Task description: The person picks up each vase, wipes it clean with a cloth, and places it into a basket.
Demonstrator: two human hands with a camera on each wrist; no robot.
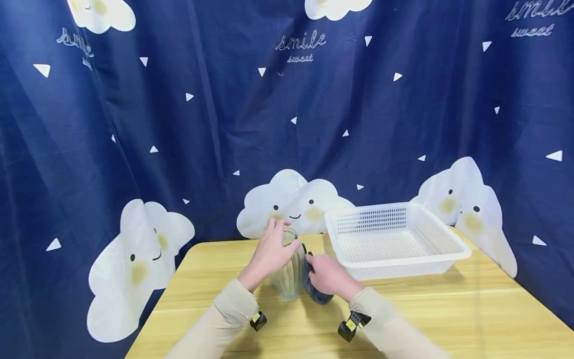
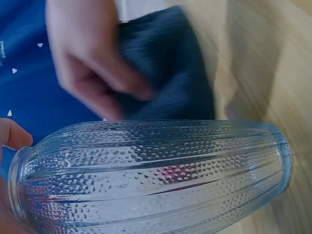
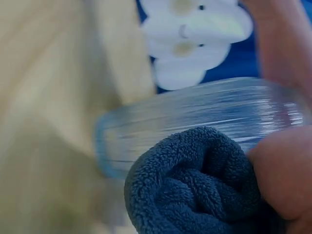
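A clear ribbed glass vase with a dimpled surface stands on the table, its mouth up. My left hand holds it at the top, and in the left wrist view the fingers are at the rim. Just right of the vase, my right hand grips a dark blue terry cloth. The cloth lies along the side of the vase in the head view. Bunched into thick folds, the cloth overlaps the lower side of the vase in the right wrist view.
A white perforated plastic basket sits at the back right of the wooden table. Behind the table hangs a dark blue curtain with clouds and triangles. Dark wrist cameras are strapped at both sleeves.
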